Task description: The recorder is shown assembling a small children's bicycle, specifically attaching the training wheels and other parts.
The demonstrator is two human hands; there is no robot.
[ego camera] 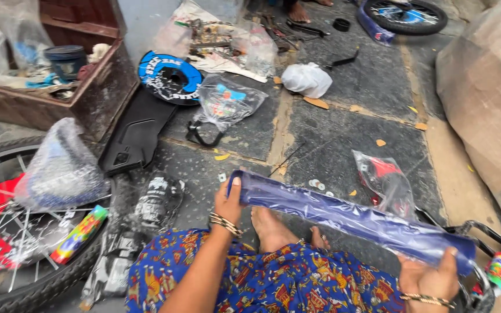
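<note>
Blue tube (349, 217), wrapped in clear plastic, lies slanting across the lower middle of the view, held up above the stone floor (343, 133) at both ends. Left hand (229, 203) grips its upper left end, fingers curled behind and thumb pressed on the front; bangles sit on that wrist. Right hand (430, 277) closes round the lower right end from beneath, thumb over the top edge. Under the tube a bare foot (271, 229) rests on the floor, with patterned blue cloth (262, 278) covering the lap below it.

Just behind the tube's right half lies a clear bag with red parts (387, 179), and small washers (317, 184) are scattered near the tube's left end. A black frame piece (482, 232) shows at the right end, beside a bright striped grip (500, 269).

To the left a wheel (7, 232) with a red disc lies flat, a plastic-wrapped seat (62, 171) on it and a striped stick (79, 233) at its rim. Black wrapped parts (158, 200) lie near the left hand. Farther off are a bag of small parts (227, 103), a blue disc (169, 77), a white bag (307, 79), a wooden box (94, 98) and a second wheel (407, 16).
</note>
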